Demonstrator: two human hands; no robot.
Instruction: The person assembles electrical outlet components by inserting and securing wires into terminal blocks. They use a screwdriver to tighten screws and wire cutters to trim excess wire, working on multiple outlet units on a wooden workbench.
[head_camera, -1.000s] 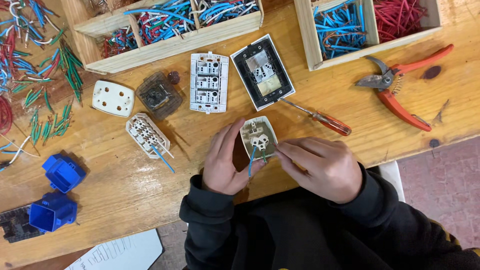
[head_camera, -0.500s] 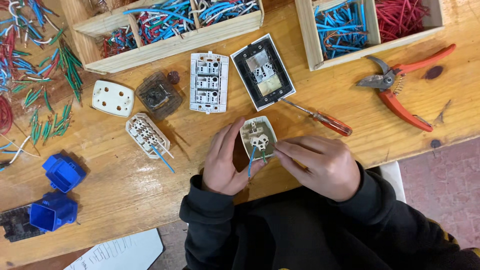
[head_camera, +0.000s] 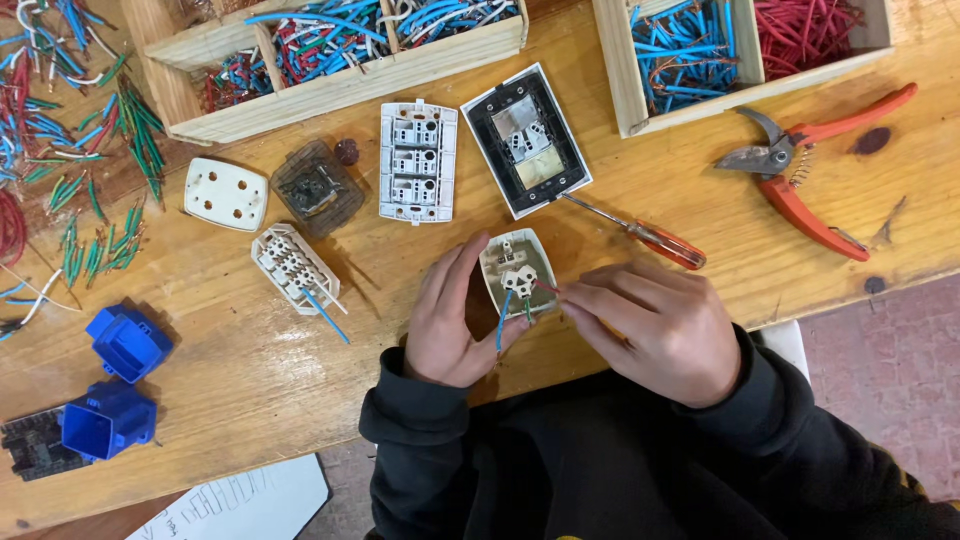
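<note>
We can't see the right hand's fingertips where they meet the socket insert; whether they pinch the red wire there is too small to tell. The left hand covers the insert's left edge. The top edge cuts off the wire trays. The black module bottom-left is part hidden by a blue box. The paper is cut off at the bottom.

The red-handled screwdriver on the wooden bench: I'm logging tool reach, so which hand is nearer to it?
Right. The right hand lies just below the red-handled screwdriver, its knuckles almost under the handle. The left hand is further off, on the far side of the small white socket.
</note>
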